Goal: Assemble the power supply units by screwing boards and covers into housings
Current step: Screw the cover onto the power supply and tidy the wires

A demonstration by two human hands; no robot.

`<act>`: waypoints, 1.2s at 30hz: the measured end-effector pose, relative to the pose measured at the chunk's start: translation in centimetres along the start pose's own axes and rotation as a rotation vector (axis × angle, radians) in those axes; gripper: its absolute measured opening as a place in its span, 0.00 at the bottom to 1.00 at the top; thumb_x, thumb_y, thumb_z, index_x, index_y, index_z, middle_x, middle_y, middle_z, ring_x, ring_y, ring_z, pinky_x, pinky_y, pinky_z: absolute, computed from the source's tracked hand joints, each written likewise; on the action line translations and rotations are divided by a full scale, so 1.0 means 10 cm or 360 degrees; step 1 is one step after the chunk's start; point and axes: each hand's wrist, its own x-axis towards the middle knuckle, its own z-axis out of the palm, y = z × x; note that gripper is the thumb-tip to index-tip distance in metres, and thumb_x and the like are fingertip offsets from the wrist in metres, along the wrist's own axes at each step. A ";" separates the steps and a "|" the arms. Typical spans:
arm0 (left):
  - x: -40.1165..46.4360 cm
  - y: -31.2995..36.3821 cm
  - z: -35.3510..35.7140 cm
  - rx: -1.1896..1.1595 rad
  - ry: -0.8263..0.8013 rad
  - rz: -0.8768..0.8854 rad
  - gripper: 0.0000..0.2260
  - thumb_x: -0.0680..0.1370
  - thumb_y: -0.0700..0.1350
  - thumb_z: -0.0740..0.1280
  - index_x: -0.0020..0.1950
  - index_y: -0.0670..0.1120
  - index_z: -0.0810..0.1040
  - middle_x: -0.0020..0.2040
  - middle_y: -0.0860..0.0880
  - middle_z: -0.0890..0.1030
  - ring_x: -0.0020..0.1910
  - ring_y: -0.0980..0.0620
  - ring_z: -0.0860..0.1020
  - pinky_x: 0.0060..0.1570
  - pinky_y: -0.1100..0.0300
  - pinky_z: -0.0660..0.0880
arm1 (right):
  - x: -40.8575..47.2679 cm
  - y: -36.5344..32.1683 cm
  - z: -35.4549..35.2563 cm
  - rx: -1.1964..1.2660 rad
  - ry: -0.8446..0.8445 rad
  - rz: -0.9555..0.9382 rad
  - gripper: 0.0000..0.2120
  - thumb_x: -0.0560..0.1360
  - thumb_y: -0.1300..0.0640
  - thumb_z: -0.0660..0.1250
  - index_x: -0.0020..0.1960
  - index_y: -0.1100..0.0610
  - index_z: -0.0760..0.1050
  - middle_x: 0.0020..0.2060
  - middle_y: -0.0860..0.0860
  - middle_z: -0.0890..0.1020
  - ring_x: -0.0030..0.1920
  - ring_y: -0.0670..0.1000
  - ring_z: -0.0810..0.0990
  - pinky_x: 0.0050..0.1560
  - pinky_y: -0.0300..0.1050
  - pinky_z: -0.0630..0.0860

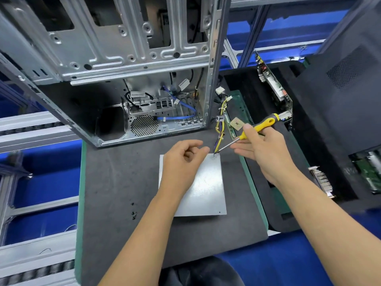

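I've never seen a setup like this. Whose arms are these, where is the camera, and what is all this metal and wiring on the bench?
There is no robot here: these are a person's two bare arms, filmed by a camera worn on their head, looking forward and down.

The right hand holds a yellow-handled screwdriver, its tip at the far right corner of a flat metal cover. That cover belongs to a power supply unit lying on a grey mat. The left hand rests on the cover, fingers curled near that corner, perhaps steadying a screw; that is too small to tell.

A bundle of yellow and black wires runs out from under the cover's far edge. Behind stands an open computer case. A few loose black screws lie on the mat, and circuit boards sit to the right.
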 end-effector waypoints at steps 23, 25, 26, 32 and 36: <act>0.06 -0.18 0.12 0.1275 -0.0308 0.0703 0.21 0.71 0.60 0.75 0.56 0.47 0.85 0.41 0.48 0.75 0.43 0.45 0.73 0.43 0.53 0.66 | -0.03 -0.05 0.11 -0.0477 -0.0021 -0.0280 0.08 0.78 0.53 0.69 0.48 0.58 0.76 0.36 0.52 0.85 0.38 0.49 0.86 0.40 0.45 0.84; 0.06 -0.18 0.13 0.1280 -0.0287 0.0723 0.17 0.74 0.56 0.74 0.56 0.46 0.85 0.41 0.47 0.75 0.42 0.43 0.73 0.42 0.53 0.66 | -0.07 -0.08 0.14 -0.0555 -0.0028 -0.0343 0.07 0.77 0.53 0.70 0.46 0.57 0.75 0.35 0.51 0.85 0.37 0.48 0.86 0.42 0.47 0.84; 0.06 -0.18 0.13 0.1275 -0.0264 0.0738 0.14 0.75 0.54 0.74 0.55 0.46 0.85 0.40 0.47 0.75 0.42 0.43 0.74 0.41 0.52 0.66 | -0.09 -0.09 0.15 -0.0607 -0.0044 -0.0375 0.08 0.77 0.53 0.70 0.46 0.57 0.75 0.35 0.50 0.85 0.37 0.47 0.86 0.44 0.49 0.84; 0.11 -0.14 0.19 0.1177 -0.0156 0.0689 0.05 0.76 0.48 0.74 0.47 0.47 0.87 0.35 0.47 0.74 0.38 0.43 0.72 0.37 0.52 0.65 | -0.15 -0.22 0.22 -0.1146 -0.0172 -0.0615 0.11 0.75 0.49 0.71 0.45 0.57 0.75 0.35 0.50 0.84 0.42 0.52 0.83 0.50 0.53 0.79; 0.14 -0.14 0.23 0.1080 -0.0123 0.0619 0.05 0.74 0.46 0.76 0.43 0.44 0.86 0.34 0.46 0.74 0.38 0.43 0.73 0.38 0.51 0.67 | -0.17 -0.29 0.28 -0.1287 -0.0214 -0.0698 0.14 0.74 0.48 0.73 0.42 0.56 0.72 0.34 0.49 0.82 0.40 0.51 0.82 0.48 0.50 0.76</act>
